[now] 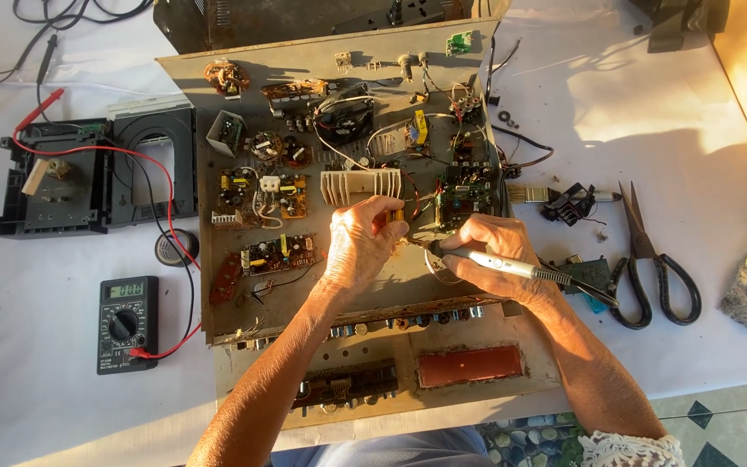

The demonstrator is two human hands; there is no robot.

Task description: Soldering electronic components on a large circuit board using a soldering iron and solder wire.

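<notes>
A broad metal chassis [365, 285] lies open on the white-covered table [676, 130], crowded with small circuit boards [280, 253] and a pale finned heat sink [360, 184]; it looks heavy and stiff, best lifted by its bent edges. Black scissors [650, 268] and a multimeter [126, 322] lie to either side. The left hand [363, 245] pinches a small part near the heat sink. The right hand [499, 259] grips a soldering iron [512, 268] like a pen by its handle; it seems light, rigid, and safest held well behind the tip.
</notes>
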